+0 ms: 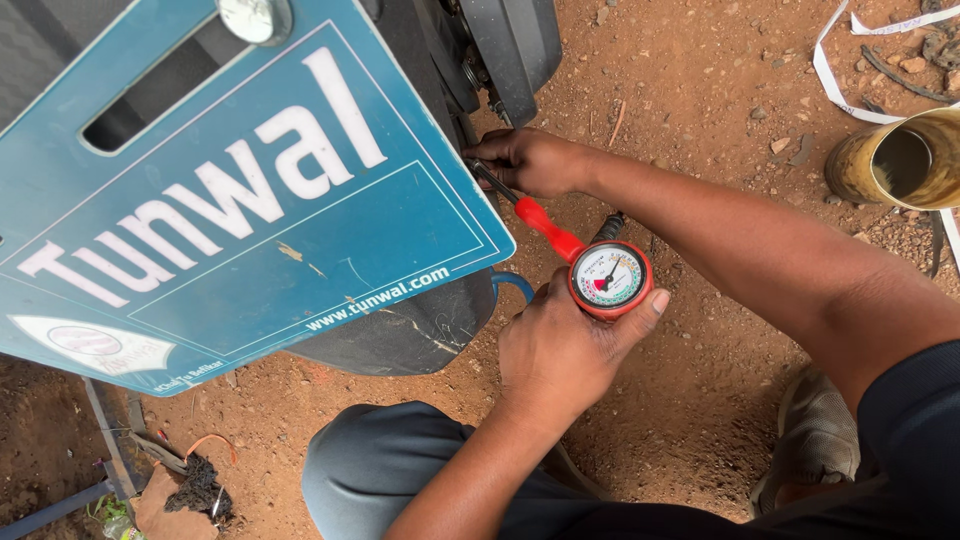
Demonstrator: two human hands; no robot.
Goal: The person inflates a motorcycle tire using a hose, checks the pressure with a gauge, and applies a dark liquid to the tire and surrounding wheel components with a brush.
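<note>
- Left hand [560,350] low in the middle, fingers curled up around a round red-rimmed pressure gauge [610,277], thumb along its right edge, white dial facing up.
- Right hand [530,160] higher, fingers closed on the metal end of the gauge's stem at the edge of the black tyre [400,335], knuckles upward; exact pinch point hidden behind the panel's edge.
- Red handle [548,228] running slantwise from the gauge up toward the right hand, bridging the two.
- Thin blue hose [515,283] curving out just left of the gauge, beside the tyre.
- Right forearm stretched in from the right edge, crossing above the gauge; left forearm rising from the bottom, wrist bent slightly back.
- Large teal panel [230,200] filling the upper left, tilted, with white lettering, a white outline, a slot cut near its top and a small oval sticker at its lower left corner; tyre partly covered by it.
- Grey-clad knee [390,465] below the hands; shoe [815,435] at lower right.
- Brass-coloured open cylinder [895,155] at the right edge, well apart, on reddish dirt ground [700,80].
- White strap [840,75] lying at top right.
</note>
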